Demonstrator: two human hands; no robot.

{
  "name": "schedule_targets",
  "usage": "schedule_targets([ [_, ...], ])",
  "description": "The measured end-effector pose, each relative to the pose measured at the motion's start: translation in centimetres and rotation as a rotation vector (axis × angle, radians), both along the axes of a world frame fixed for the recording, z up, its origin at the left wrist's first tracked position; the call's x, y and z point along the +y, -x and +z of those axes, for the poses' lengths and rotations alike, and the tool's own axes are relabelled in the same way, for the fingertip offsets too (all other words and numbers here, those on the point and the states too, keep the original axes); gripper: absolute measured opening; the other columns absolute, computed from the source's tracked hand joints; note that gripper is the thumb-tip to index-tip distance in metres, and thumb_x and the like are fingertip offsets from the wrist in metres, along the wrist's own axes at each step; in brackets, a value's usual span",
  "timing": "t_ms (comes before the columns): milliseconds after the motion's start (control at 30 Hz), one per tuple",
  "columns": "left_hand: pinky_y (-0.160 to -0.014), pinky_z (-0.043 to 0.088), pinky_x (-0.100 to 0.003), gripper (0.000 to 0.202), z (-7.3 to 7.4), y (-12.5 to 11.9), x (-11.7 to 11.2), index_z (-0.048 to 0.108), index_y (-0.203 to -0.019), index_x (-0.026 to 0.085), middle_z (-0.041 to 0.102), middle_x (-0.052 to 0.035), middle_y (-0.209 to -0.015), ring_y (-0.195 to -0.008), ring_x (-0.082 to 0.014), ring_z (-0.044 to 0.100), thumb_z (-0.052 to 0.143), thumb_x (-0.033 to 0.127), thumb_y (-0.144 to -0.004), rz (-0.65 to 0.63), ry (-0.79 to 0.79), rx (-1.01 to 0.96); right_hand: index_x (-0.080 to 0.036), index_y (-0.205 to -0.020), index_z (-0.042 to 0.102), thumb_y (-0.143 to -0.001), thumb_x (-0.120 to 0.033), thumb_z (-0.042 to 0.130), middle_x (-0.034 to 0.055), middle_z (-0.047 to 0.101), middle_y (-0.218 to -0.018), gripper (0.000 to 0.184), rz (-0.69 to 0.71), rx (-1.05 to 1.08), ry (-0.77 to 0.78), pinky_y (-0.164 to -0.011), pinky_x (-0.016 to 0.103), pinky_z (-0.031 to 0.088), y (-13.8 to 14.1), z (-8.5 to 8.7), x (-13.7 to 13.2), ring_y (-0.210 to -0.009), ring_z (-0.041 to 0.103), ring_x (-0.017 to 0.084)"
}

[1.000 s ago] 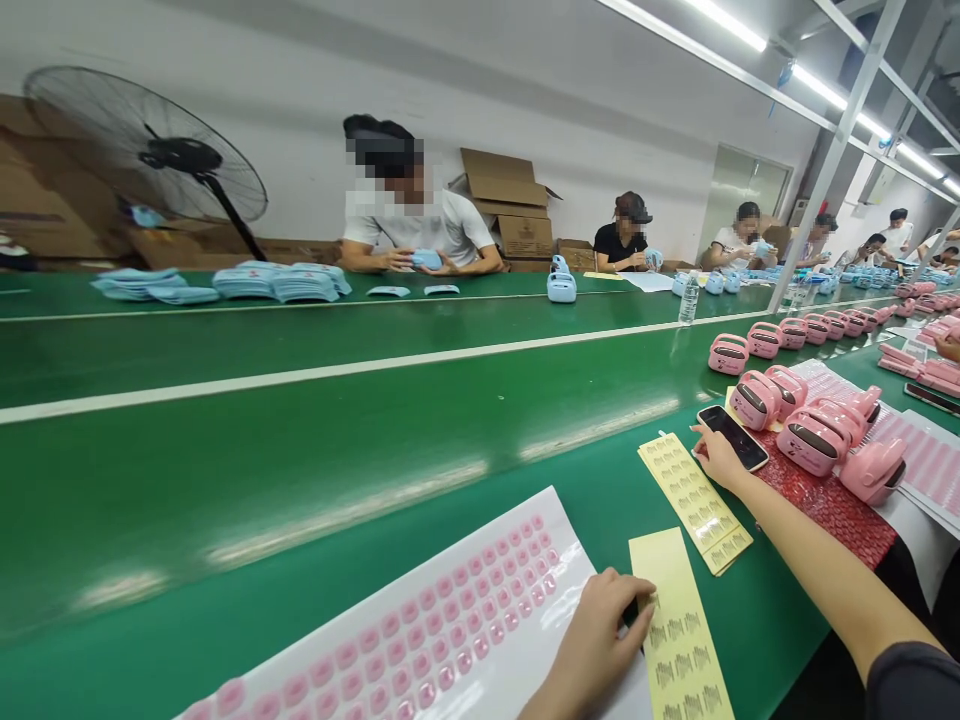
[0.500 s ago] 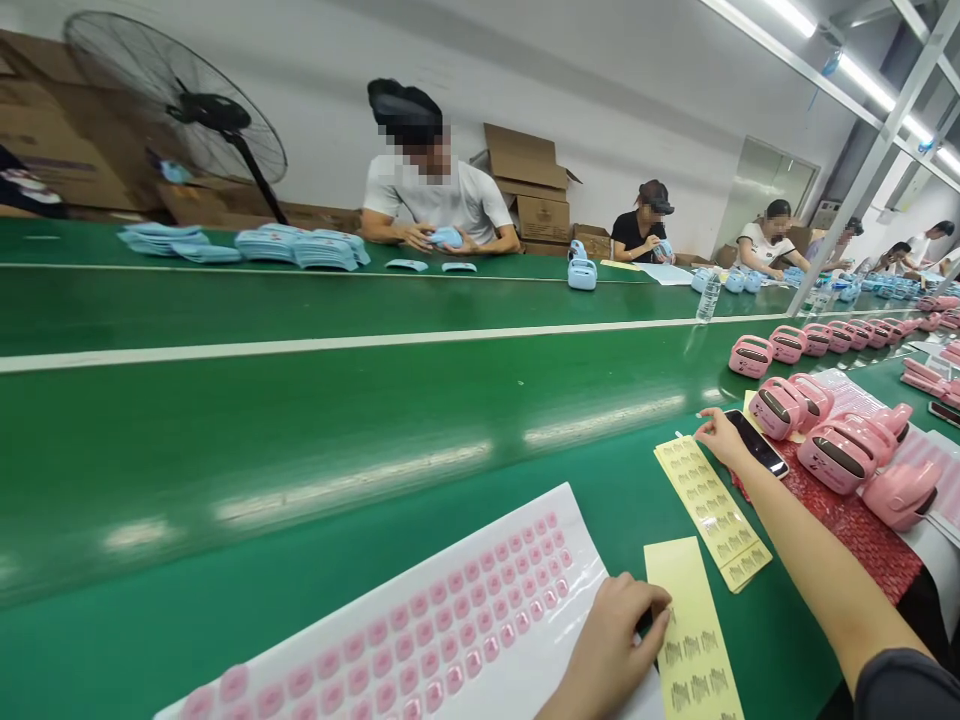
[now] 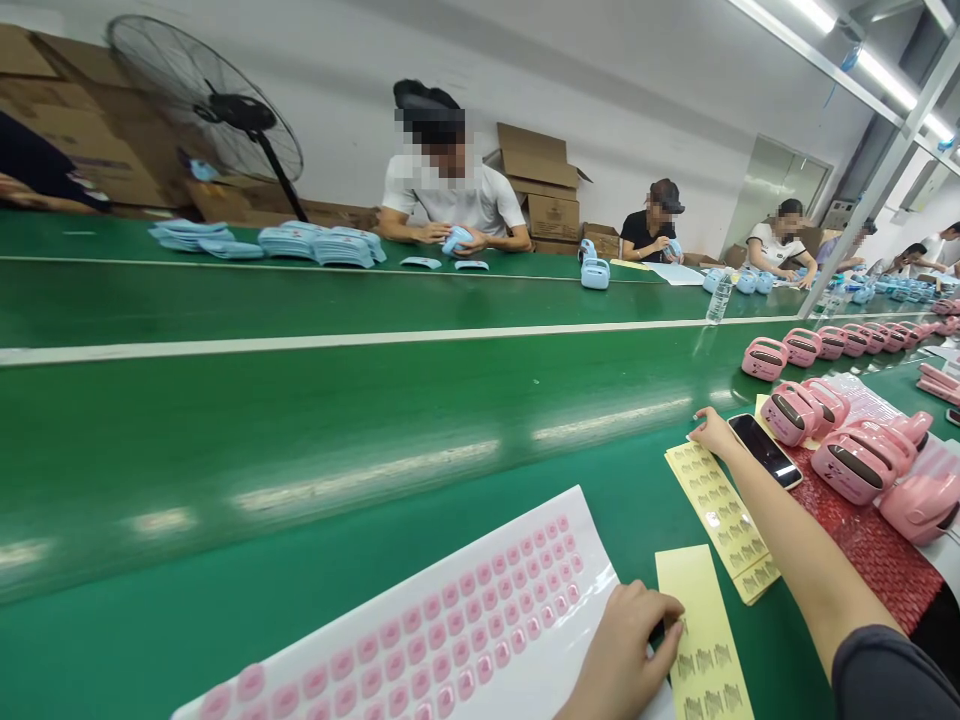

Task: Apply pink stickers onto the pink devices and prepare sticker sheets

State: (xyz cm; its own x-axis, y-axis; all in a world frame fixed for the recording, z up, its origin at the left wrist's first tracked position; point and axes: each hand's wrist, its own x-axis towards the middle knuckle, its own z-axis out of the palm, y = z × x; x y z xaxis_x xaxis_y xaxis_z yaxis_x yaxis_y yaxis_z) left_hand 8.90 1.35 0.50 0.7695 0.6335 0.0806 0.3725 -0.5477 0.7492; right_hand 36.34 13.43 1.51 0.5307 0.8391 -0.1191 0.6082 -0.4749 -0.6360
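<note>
My left hand (image 3: pixel 626 645) lies over the right end of a white sheet of pink rounded stickers (image 3: pixel 450 610). Its thumb and forefinger are closed on the left edge of a yellow label sheet (image 3: pixel 694 590), part of whose labels are gone. Farther out, my right hand (image 3: pixel 712 436) is at the top end of a stack of yellow label sheets (image 3: pixel 720 510), with forefinger and thumb apart. I cannot make out anything between them. A phone (image 3: pixel 765 450) lies just right of that hand.
Pink handled cases (image 3: pixel 855 460) stand on red bubble wrap (image 3: pixel 892 550) at right, and more line the green belt (image 3: pixel 375 410). Across it, a person (image 3: pixel 454 200) handles a blue case near blue stacks (image 3: pixel 319 243). A water bottle (image 3: pixel 718 299) stands beyond.
The view has shifted slightly, so things appear farther right. My right hand has drawn back a little toward the stack's top corner. My left hand keeps its place at the yellow sheet.
</note>
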Motion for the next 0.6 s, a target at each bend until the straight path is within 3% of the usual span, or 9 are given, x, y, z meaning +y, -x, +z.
schedule_targets([
  [133,-0.067,0.041,-0.033,0.014,0.0,0.0,0.1,0.058,-0.077,0.020,0.064,-0.0044,-0.074,-0.073,-0.0197,0.053,0.044,0.017,-0.078,-0.008,-0.003,0.010,-0.015,-0.108,0.051,-0.084,-0.022,0.055,0.0012,0.061,-0.085,0.025,0.007,0.019,-0.052,-0.065,0.031,0.050,0.3,-0.3,-0.2,-0.069,0.059,0.013],
  [267,-0.067,0.041,-0.032,0.015,0.2,0.0,0.0,0.058,-0.077,0.020,0.063,-0.0037,-0.074,-0.072,-0.0191,0.053,0.044,0.017,-0.079,0.001,-0.005,0.001,-0.015,-0.114,0.043,-0.076,-0.011,0.059,-0.0014,0.062,-0.074,0.041,0.001,0.054,-0.130,-0.065,0.027,0.048,0.3,-0.3,-0.3,-0.069,0.060,0.014],
  [467,-0.066,0.040,-0.032,0.016,0.3,0.0,0.0,0.059,-0.078,0.020,0.064,-0.0043,-0.074,-0.072,-0.0193,0.052,0.044,0.018,-0.079,0.008,-0.008,0.002,-0.015,-0.112,0.043,-0.075,-0.014,0.060,-0.0012,0.063,-0.076,0.040,-0.028,0.085,-0.195,-0.072,0.026,0.047,-0.3,0.7,-0.6,-0.078,0.062,0.015],
  [600,-0.065,0.040,-0.031,0.016,0.1,0.0,0.1,0.059,-0.077,0.021,0.064,-0.0033,-0.073,-0.070,-0.0186,0.052,0.044,0.018,-0.078,0.012,-0.028,-0.031,-0.014,-0.107,0.051,-0.082,-0.021,0.058,0.0007,0.062,-0.083,0.027,-0.025,0.079,-0.142,-0.070,0.031,0.049,-0.2,0.5,-0.5,-0.074,0.061,0.014],
])
